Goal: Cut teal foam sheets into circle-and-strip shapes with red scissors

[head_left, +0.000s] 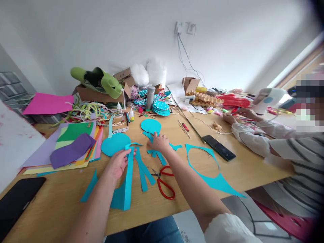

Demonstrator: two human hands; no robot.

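My left hand point(120, 162) pinches a long bright blue strip point(128, 182) of felt-like sheet, which hangs toward the table's front edge. Over more blue offcuts, my right hand point(159, 141) has its fingers curled on a blue scrap point(148, 136); part of that scrap is hidden. A large blue disc point(115, 144) lies beside my left hand, and a smaller blue disc point(151, 125) sits just beyond my right. Narrow blue strips point(143, 172) rest between my arms. Red-handled scissors point(164, 182) lie with blades parted beside my right forearm.
A cut-out blue frame point(212, 180) and a phone point(219, 147) lie to the right. Coloured sheets point(73, 141) are stacked left, near a black tablet-like device point(21, 199). Glue bottles point(131, 114) and a grey flask point(150, 98) stand behind. At right, another person's hands point(230, 118) work.
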